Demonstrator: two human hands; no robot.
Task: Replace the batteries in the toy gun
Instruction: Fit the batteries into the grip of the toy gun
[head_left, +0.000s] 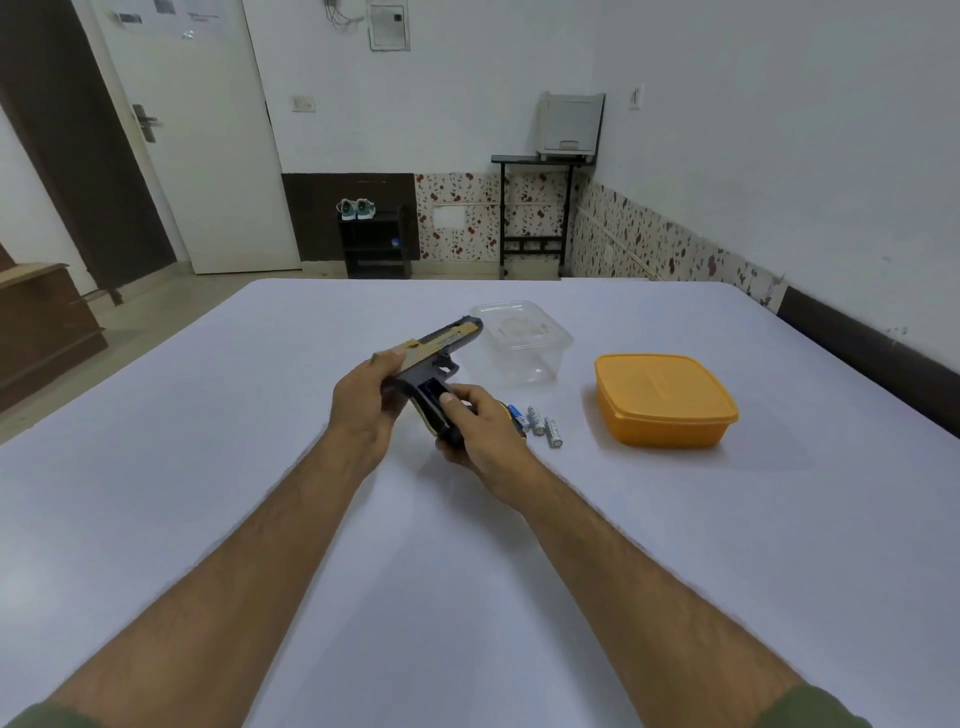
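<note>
your right hand (480, 426) wraps the grip of the toy gun (434, 371) from below, thumb pressing by the open battery bay; left hand (363, 400) clamps the rear of the slide, gun held above the table (260, 467). barrel axis runs up-right, away from you. loose batteries (540, 423) lie just right of the r hand, so prob. that one reaches them.
</note>
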